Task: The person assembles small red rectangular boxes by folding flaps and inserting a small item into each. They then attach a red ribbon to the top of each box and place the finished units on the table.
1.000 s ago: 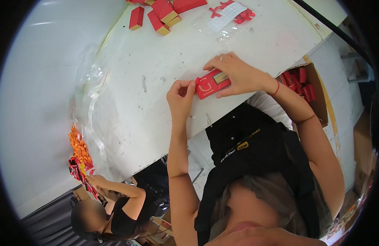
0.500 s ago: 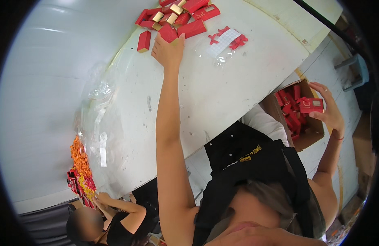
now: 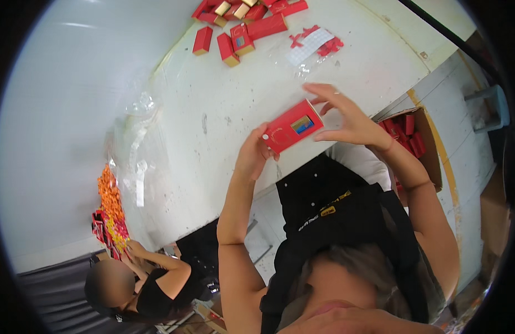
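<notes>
A red oblong gift box point(image 3: 285, 131) with a small window sits in my left hand point(image 3: 253, 151), whose fingers and thumb wrap its left end above the table. Around the box's right end, my right hand point(image 3: 352, 119) stands open, thumb and fingers spread apart; whether a fingertip touches the box I cannot tell. Up at the far side lies a pile of red boxes with gold ends point(image 3: 267, 26). Beside the pile is a clear plastic bag of red ribbon bows point(image 3: 327, 45) with a white gridded sheet.
A brown carton point(image 3: 430, 146) holding several red boxes stands at the right, below the table edge. Clear plastic film point(image 3: 138, 150) lies along the left of the white table point(image 3: 213, 167). A co-worker point(image 3: 168, 278) handles orange and yellow wrapped pieces point(image 3: 110, 195) at the lower left.
My left hand has come back from the pile with a red box. My right hand has let go of a bow-tied red box at the carton and moved over the table.
</notes>
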Available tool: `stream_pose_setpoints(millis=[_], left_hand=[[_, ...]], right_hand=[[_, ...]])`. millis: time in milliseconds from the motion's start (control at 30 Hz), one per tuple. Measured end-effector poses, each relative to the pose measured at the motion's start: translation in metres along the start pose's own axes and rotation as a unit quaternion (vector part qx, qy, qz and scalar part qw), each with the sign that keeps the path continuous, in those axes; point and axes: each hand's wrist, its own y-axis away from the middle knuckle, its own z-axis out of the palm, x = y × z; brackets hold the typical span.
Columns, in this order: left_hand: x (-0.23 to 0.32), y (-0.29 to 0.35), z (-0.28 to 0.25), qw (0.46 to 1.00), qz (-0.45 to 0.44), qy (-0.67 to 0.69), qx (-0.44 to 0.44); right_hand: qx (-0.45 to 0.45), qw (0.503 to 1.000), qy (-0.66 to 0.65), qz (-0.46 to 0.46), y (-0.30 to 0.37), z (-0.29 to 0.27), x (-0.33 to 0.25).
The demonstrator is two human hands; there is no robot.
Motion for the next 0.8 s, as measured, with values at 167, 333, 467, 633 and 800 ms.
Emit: stream_pose_setpoints(millis=[167,333,467,633,800], left_hand=[[-0.021,0.025,-0.003,0.937,0.235,-0.207,0.153],[-0.021,0.028,-0.010,0.779,0.331,-0.492,0.202],[-0.023,0.021,-0.009,0.706,0.348,-0.587,0.190],[-0.002,0.013,-0.003,0.665,0.306,-0.667,0.141],[0.018,0.003,-0.009,0.622,0.260,-0.735,0.074]], right_hand=[[-0.037,0.993,-0.097,0.063,-0.013,0.039,0.021],[0.010,0.995,0.009,0.094,-0.004,0.053,0.036],[0.054,0.982,0.179,0.003,-0.003,0.057,0.036],[0.015,0.960,0.274,-0.065,-0.002,0.057,0.036],[-0.012,0.963,0.266,-0.048,-0.002,0.057,0.039]])
